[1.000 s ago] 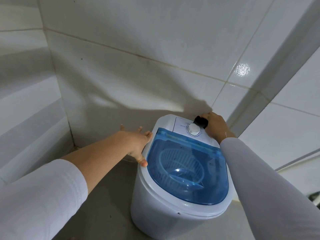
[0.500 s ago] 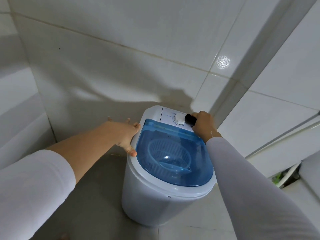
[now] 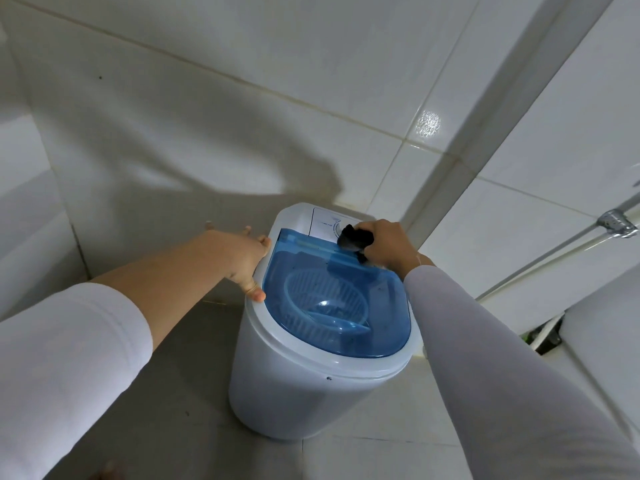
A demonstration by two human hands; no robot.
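Note:
A small white washing machine (image 3: 294,386) with a clear blue lid (image 3: 332,306) stands on the floor in a tiled corner. My left hand (image 3: 242,258) lies flat against the machine's left rim, fingers straight, thumb on the rim's edge. My right hand (image 3: 388,249) grips a small black object (image 3: 355,239) over the white control panel (image 3: 325,221) at the back of the lid. The dial is hidden under the black object and my hand. Through the lid I see a blue ribbed basket.
White tiled walls (image 3: 207,116) close in behind and to the left. A white pipe with a metal fitting (image 3: 616,226) runs along the right wall. A white fixture (image 3: 606,341) stands at the right edge. Grey floor (image 3: 180,393) lies left of the machine.
My right hand with the black object has slid from beside the dial to over it, covering it. The left hand stays on the rim. The view has shifted.

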